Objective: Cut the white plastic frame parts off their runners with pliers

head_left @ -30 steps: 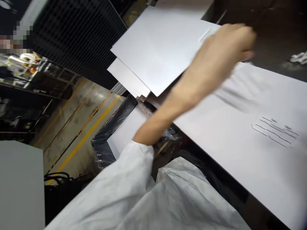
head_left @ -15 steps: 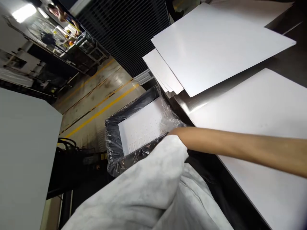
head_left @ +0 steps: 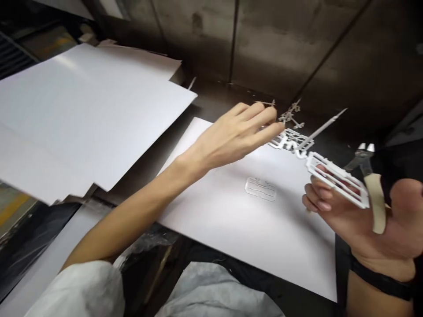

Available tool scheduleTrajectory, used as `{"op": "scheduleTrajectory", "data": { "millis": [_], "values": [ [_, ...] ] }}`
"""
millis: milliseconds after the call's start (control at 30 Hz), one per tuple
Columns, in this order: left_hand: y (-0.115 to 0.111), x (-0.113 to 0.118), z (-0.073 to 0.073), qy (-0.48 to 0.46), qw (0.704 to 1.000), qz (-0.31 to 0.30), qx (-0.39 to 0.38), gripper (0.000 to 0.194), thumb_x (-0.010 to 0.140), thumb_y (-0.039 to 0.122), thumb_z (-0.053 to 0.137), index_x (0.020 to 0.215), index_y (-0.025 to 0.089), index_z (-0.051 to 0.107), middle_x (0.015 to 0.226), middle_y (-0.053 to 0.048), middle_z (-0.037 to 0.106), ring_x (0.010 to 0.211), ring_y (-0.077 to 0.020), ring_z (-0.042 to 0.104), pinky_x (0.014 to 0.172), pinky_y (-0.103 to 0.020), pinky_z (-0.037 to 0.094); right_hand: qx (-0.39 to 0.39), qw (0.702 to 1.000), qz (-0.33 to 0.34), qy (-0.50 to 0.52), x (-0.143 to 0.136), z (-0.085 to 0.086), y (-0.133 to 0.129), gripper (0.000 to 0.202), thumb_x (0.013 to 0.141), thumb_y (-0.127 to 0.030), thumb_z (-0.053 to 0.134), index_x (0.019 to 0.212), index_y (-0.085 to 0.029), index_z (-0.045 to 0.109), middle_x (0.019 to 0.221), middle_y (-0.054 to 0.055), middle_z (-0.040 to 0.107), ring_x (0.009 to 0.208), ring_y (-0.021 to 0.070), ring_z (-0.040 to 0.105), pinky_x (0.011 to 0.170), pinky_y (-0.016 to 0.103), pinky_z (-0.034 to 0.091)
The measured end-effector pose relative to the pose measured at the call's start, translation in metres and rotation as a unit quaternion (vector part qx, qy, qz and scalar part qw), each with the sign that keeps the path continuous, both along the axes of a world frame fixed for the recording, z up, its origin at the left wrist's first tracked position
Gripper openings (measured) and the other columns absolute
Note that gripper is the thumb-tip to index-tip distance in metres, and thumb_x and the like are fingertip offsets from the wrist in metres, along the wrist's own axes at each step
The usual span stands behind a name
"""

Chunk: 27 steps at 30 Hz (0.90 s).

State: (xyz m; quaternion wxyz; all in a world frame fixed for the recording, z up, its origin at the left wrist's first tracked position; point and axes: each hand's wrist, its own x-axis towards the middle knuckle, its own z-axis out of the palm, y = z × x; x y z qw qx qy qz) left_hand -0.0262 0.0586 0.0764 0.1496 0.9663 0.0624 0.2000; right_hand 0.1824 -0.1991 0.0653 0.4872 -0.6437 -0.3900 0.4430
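Observation:
My left hand (head_left: 238, 132) reaches over the white sheet (head_left: 211, 198), its curled fingers on the far end of a white plastic frame piece (head_left: 337, 179) with slots and a thin spike. My right hand (head_left: 370, 215) holds cutting pliers (head_left: 376, 198) with a pale handle, jaws pointing up, and its fingers are at the near end of the same plastic piece. A flat slotted part (head_left: 260, 189) lies on the white sheet between the hands. Thin plastic scraps (head_left: 291, 115) sit beyond my left hand's fingertips.
A stack of large white sheets (head_left: 99, 110) lies to the left. Behind the table stands a brown panelled wall (head_left: 274, 44). Black plastic film (head_left: 29, 246) shows at the lower left, near my sleeve (head_left: 89, 286).
The view has swung right, from the lined box and floor to the white sheet. Both hands now show, with the plastic piece and pliers; before, only one forearm showed.

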Motion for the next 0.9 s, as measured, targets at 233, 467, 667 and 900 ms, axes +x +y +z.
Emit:
{"op": "scheduleTrajectory", "data": {
  "millis": [233,467,667,900],
  "values": [
    [0.025,-0.004,0.002,-0.014,1.0,-0.01,0.018,0.042,0.12,0.026,0.037,0.149,0.027,0.067,0.149,-0.008,0.067,0.143,-0.0299,0.056,0.132,-0.062,0.024,0.015,0.937,0.044,0.346,0.002,0.005,0.003,0.055,0.098,-0.066,0.079,0.136,-0.027,0.077,0.105,0.01,0.065,0.086,0.0277,0.057,0.083,0.039,0.054],
    [-0.02,0.0,-0.003,-0.129,0.886,0.085,-0.437,0.033,0.118,0.045,0.05,0.137,0.019,0.06,0.114,-0.009,0.071,0.095,-0.0233,0.072,0.092,-0.038,0.059,0.046,0.885,-0.112,0.45,-0.007,-0.009,0.022,0.026,0.106,-0.043,0.083,0.103,-0.017,0.078,0.078,0.001,0.049,0.064,0.0158,0.04,0.061,0.022,0.048],
    [-0.066,0.014,0.001,-0.083,0.643,-0.043,-0.76,0.05,0.12,0.06,0.036,0.144,0.021,0.058,0.108,-0.005,0.064,0.083,-0.0162,0.068,0.081,-0.029,0.061,0.061,0.958,-0.155,0.234,-0.009,-0.031,0.029,0.035,0.105,-0.05,0.084,0.123,-0.024,0.068,0.098,0.004,0.064,0.086,0.022,0.06,0.079,0.03,0.054],
    [-0.064,0.02,-0.015,-0.058,0.601,-0.04,-0.796,0.075,0.113,0.079,0.026,0.145,0.022,0.063,0.112,-0.009,0.061,0.085,-0.0225,0.069,0.081,-0.036,0.06,-0.002,0.985,-0.157,-0.074,-0.014,-0.069,0.047,0.021,0.106,-0.04,0.073,0.113,-0.023,0.064,0.11,0.002,0.072,0.105,0.025,0.068,0.095,0.035,0.049]
  ]
}}
